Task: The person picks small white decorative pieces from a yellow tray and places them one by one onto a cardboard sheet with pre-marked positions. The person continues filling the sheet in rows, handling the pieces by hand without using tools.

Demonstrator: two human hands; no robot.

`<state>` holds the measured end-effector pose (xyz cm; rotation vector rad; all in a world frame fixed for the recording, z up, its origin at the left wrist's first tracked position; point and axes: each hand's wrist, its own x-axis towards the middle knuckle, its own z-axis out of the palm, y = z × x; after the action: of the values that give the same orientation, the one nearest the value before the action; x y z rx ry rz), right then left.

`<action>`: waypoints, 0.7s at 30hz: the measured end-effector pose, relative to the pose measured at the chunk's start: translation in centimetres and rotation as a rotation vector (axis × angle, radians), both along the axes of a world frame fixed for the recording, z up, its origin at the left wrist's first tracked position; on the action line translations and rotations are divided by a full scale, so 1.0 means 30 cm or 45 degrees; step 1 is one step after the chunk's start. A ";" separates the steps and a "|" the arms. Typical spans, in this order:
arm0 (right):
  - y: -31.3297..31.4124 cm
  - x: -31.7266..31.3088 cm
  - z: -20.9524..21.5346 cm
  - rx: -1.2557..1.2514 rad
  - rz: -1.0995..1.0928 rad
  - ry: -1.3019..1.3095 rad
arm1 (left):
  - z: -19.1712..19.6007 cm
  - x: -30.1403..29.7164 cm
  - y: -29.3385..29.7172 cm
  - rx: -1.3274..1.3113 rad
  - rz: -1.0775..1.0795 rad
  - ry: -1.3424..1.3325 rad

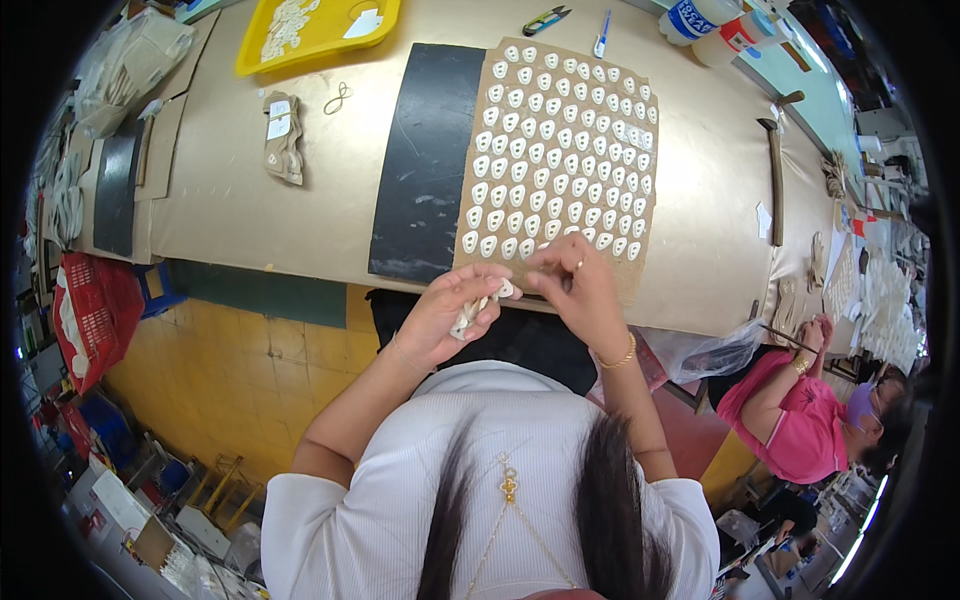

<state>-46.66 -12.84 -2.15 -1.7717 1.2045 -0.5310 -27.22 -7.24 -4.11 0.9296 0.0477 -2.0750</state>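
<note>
Here we are at the table (320,225), and the left hand (438,318) is curled round a little stack of white pieces (505,289), the top one poking out past the thumb, probably so single pieces can be picked off easily. Over to its right, the right hand (582,292) has thumb and fingers drawn narrow, hovering by the lowest row on the brown sheet (628,274); whether a piece sits between those fingertips, I can't tell. And look beyond that hand: row after row of white shapes (540,178) lying flat on the sheet, spaced apart, it seems to stop them touching! The holding hand is close beside the sheet's near edge, which likely keeps the reach short. Ahead of the left hand, a black board (425,150) runs alongside the sheet. Further off to that hand's left lie a tagged brown bundle (285,150) and a loose rubber band (338,100), with a yellow tray (330,50) beyond, carrying more small pale pieces. Well ahead of the right hand, snips (547,19) rest out past the rows, apparently parked clear of them.
</note>
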 end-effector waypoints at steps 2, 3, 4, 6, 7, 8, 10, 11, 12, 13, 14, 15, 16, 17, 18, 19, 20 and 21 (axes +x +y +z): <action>0.011 -0.009 0.023 0.092 0.153 -0.203 | -0.007 0.001 -0.004 -0.031 -0.023 0.011; 0.021 -0.003 0.035 0.112 0.182 -0.239 | -0.015 -0.001 0.002 -0.021 -0.025 0.019; 0.026 0.000 0.041 0.129 0.207 -0.270 | -0.023 -0.007 0.004 -0.014 -0.031 0.031; 0.037 0.008 0.027 0.004 0.208 -0.234 | -0.026 -0.016 0.008 0.003 -0.046 0.053; 0.043 0.007 0.016 -0.057 0.209 -0.215 | -0.018 -0.020 0.009 0.016 -0.052 0.062; 0.049 0.000 0.009 -0.061 0.192 -0.220 | -0.013 -0.023 0.008 0.029 -0.059 0.072; 0.059 -0.012 -0.001 -0.070 0.157 -0.232 | -0.009 -0.026 0.004 0.028 -0.063 0.120; 0.062 -0.021 -0.002 0.031 0.034 -0.220 | -0.008 -0.025 0.003 0.028 -0.064 0.143; 0.063 -0.036 -0.002 0.133 -0.089 -0.208 | -0.007 -0.025 0.003 0.024 -0.067 0.137; 0.063 -0.050 0.000 0.233 -0.212 -0.194 | -0.005 -0.027 0.004 0.018 -0.070 0.133; 0.052 -0.057 -0.011 0.355 -0.372 -0.189 | -0.003 -0.029 0.005 0.013 -0.073 0.128; 0.042 -0.070 -0.030 0.359 -0.411 -0.156 | -0.003 -0.031 0.007 0.023 -0.064 0.144; 0.030 -0.081 -0.043 0.361 -0.450 -0.122 | -0.005 -0.033 0.008 0.031 -0.056 0.162; 0.020 -0.087 -0.050 0.362 -0.489 -0.088 | -0.006 -0.035 0.007 0.040 -0.048 0.179; 0.015 -0.093 -0.047 0.304 -0.470 0.032 | -0.007 -0.038 0.005 0.052 -0.041 0.196; 0.008 -0.092 -0.044 0.308 -0.455 0.055 | -0.007 -0.038 0.002 0.065 -0.032 0.212; 0.002 -0.090 -0.043 0.312 -0.440 0.079 | -0.007 -0.037 0.000 0.077 -0.022 0.228; -0.002 -0.089 -0.043 0.316 -0.423 0.103 | -0.008 -0.037 0.000 0.103 -0.009 0.233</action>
<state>-49.33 -12.91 -3.45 -1.4026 1.5639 -0.4783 -28.33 -7.22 -4.36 0.7859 0.2262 -2.1730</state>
